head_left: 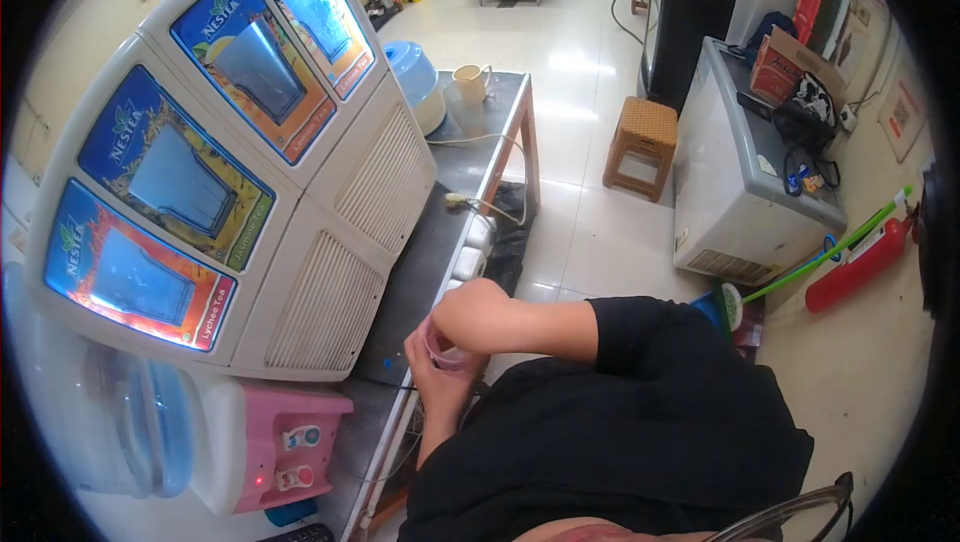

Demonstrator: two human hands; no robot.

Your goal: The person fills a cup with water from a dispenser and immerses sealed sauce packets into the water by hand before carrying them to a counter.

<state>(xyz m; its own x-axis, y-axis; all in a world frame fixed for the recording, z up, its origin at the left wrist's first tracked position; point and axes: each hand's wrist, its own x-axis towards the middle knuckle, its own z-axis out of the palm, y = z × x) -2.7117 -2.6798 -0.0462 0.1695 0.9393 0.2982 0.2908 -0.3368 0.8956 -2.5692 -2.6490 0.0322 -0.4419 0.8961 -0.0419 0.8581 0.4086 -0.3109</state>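
Thin-framed glasses point(795, 510) and a matte black shirt point(620, 432), both cut off by the lower edge, lie nearest. Past them, the left hand point(436, 382) wraps a round, pinkish, see-through cup point(445, 354) at the dark, smooth counter point(385, 347)'s edge, while the right hand point(472, 312) bends over its rim, fingers hidden, so their grip cannot be told. A pale dispenser point(290, 212) with slatted vents stands nearby; the cup's contents are hard to make out.

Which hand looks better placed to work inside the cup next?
Probably the right hand: it is over the open mouth of the cup, with its fingertips hidden, while the left hand supports the outside.
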